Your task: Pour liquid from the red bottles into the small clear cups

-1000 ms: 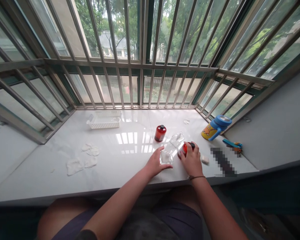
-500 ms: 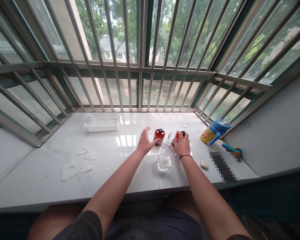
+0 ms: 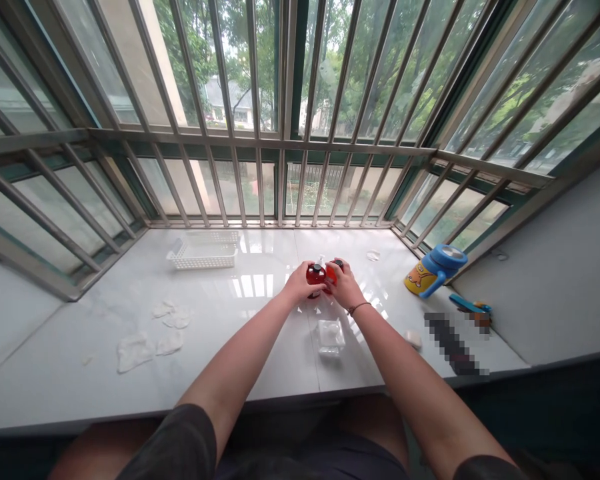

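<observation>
Two small red bottles with black caps stand side by side on the white sill. My left hand [image 3: 298,285] is wrapped round the left red bottle [image 3: 315,274], thumb across its front. The right red bottle [image 3: 331,272] sits in my right hand [image 3: 346,287], which covers most of it. The bottles are close together; fingers hide whether they touch. A bit of clear plastic [image 3: 321,259] shows just behind them. Nearer to me lies a clear plastic box [image 3: 331,337] with something whitish inside.
A white plastic basket [image 3: 205,259] stands at the back left. Crumpled white tissues [image 3: 136,351] lie at the left. On the right are a blue and yellow cup [image 3: 433,270], a small whitish object [image 3: 413,340], a teal and orange item [image 3: 473,307] and a blurred-out dark object [image 3: 453,343].
My right hand has moved left with its bottle, up beside the other one. My left hand, open beside the left bottle before, has closed round it.
</observation>
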`<state>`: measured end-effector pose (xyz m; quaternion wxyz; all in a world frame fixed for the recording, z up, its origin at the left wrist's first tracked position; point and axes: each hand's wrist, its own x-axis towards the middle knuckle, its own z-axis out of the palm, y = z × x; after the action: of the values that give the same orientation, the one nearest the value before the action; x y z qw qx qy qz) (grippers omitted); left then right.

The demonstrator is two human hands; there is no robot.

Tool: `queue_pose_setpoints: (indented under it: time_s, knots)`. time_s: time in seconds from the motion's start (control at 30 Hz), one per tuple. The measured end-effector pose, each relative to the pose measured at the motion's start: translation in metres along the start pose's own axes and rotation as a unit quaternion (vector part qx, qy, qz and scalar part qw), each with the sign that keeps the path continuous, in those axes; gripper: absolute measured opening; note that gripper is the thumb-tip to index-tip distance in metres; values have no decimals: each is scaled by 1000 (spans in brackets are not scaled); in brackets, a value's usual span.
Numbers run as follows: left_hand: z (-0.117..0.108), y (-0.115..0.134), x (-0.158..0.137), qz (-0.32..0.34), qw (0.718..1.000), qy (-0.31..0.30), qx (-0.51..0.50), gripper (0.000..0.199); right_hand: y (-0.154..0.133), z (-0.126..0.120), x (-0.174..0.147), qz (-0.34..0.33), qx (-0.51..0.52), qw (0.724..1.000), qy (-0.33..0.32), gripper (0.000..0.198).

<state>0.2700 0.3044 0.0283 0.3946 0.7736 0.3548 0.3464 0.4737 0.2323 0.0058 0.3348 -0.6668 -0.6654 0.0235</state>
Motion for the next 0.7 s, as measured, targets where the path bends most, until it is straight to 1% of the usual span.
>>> queue_pose_setpoints:
  time_s: [0.03, 0.1, 0.17, 0.27, 0.37, 0.47, 0.57, 0.63, 0.7]
  knots:
    - [2, -1, -5, -1, 1000, 7, -1, 75, 1, -1, -1, -5, -2, 1000, -3, 57]
    - [0, -4, -16, -3, 1000, 23, 3, 70, 4, -6, -5, -11, -6, 1000, -10, 57]
    - [-12, -10, -31, -6, 999, 36, 12, 71, 12, -13, -8, -8, -12, 1000, -14, 57]
    - [-44, -23, -56, -20, 998, 56, 33, 73, 30, -24, -3, 21, -21, 1000, -2, 56]
    - [-83, -37, -83, -44, 993, 90, 57, 71, 47, -29, 14, 65, -31, 997, 22, 57]
    - [-119, -50, -105, -72, 984, 138, 86, 69, 55, -24, 38, 102, -40, 993, 38, 58]
    - [-149, -61, -120, -96, 972, 177, 117, 67, 49, -12, 58, 119, -43, 991, 44, 59]
    - [-165, -67, -126, -111, 965, 199, 133, 68, 39, -1, 65, 112, -41, 992, 42, 60]
    - [-176, -70, -128, -121, 959, 216, 139, 68, 25, 10, 66, 87, -37, 995, 28, 61]
